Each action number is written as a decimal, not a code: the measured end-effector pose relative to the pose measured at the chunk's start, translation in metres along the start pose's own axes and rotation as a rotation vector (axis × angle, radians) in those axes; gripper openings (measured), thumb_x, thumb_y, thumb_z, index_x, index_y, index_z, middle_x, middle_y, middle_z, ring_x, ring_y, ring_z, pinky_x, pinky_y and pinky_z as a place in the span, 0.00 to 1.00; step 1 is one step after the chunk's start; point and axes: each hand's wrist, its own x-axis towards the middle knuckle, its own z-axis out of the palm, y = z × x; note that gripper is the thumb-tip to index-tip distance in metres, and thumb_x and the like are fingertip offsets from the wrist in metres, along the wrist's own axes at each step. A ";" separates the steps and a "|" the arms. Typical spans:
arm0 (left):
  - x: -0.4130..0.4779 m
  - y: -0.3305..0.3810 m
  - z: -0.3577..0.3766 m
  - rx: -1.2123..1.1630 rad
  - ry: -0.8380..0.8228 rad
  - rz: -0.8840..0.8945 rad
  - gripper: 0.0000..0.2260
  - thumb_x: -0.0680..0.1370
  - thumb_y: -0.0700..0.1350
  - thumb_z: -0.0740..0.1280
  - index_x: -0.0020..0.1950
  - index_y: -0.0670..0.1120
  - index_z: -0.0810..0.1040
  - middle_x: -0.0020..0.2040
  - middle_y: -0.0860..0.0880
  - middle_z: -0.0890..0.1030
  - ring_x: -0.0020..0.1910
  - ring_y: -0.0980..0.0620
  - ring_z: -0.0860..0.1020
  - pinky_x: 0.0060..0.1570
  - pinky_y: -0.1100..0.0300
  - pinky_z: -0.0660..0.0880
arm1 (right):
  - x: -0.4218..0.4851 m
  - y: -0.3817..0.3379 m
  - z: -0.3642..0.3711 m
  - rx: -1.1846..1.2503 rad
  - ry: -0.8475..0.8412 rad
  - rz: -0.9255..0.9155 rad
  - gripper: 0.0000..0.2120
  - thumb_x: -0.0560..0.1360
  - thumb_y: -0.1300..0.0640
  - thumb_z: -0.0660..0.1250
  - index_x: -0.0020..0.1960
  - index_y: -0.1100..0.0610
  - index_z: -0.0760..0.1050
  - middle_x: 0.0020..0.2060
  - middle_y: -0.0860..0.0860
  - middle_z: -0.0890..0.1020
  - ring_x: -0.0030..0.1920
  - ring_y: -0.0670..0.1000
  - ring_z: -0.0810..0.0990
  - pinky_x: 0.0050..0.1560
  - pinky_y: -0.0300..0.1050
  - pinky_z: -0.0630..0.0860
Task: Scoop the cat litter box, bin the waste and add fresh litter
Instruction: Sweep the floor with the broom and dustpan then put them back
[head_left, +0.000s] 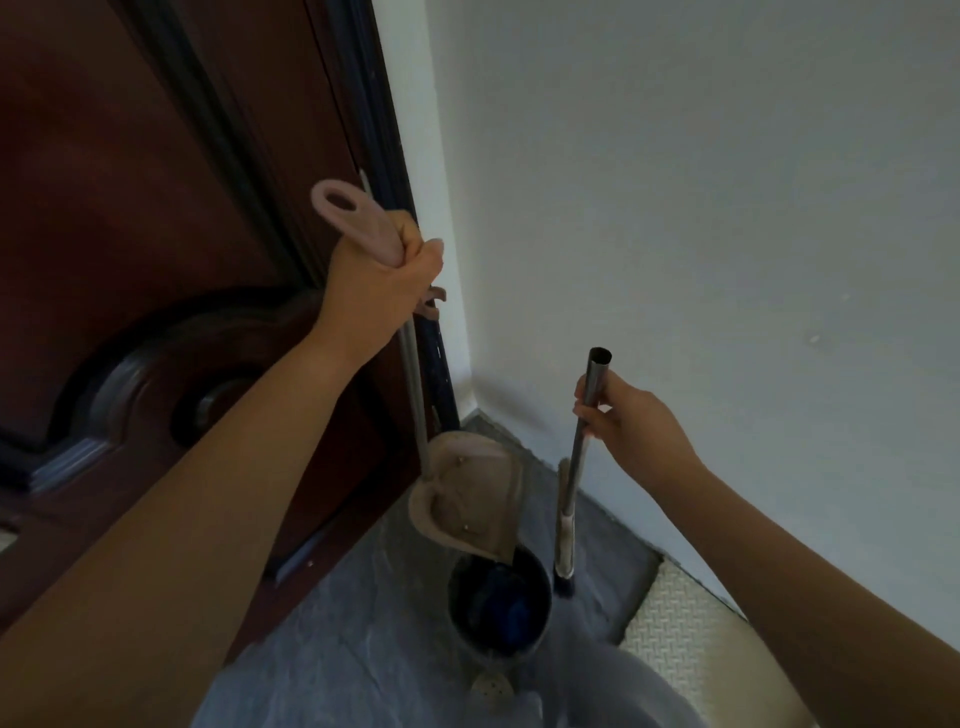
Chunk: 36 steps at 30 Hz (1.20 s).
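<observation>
At the centre left of the frame, the pink handle of a long dustpan is gripped by the left hand, with all fingers curled tightly around it. From this hand a thin grey rod runs down to the pan, which is held tilted in the lower middle of the frame. The pan's lower edge lies over the rim of a dark round bin. Something dark blue is seen inside the bin, but what it is cannot be told. To the right of centre, the metal pole of a broom is held near its open top end by the right hand, with the fingers wrapped loosely around it. The pole is kept nearly upright, and the dark bristles are placed just beside the bin on its right side. The bin is stood on a grey floor in a corner. A dark brown door fills the left of the frame and a white wall the right. A cream textured mat is laid at the lower right.
</observation>
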 end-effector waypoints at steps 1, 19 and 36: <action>0.008 -0.004 0.000 0.000 -0.006 -0.004 0.16 0.78 0.36 0.65 0.32 0.45 0.66 0.31 0.46 0.71 0.28 0.53 0.73 0.31 0.61 0.77 | 0.006 -0.003 0.003 0.008 0.018 0.005 0.05 0.78 0.56 0.64 0.52 0.49 0.70 0.44 0.48 0.81 0.40 0.50 0.82 0.47 0.47 0.76; 0.105 -0.185 0.039 0.158 -0.095 -0.450 0.10 0.76 0.44 0.70 0.48 0.36 0.79 0.38 0.44 0.81 0.33 0.59 0.81 0.31 0.66 0.77 | 0.160 0.025 0.066 0.042 -0.146 0.023 0.10 0.77 0.59 0.64 0.58 0.55 0.72 0.45 0.55 0.83 0.43 0.55 0.81 0.46 0.50 0.77; 0.133 -0.330 0.074 0.396 0.253 -0.657 0.16 0.68 0.54 0.75 0.44 0.43 0.78 0.41 0.49 0.80 0.41 0.53 0.79 0.43 0.61 0.77 | 0.291 0.068 0.146 0.031 -0.382 -0.022 0.07 0.77 0.50 0.64 0.54 0.49 0.73 0.42 0.45 0.81 0.43 0.49 0.81 0.43 0.39 0.74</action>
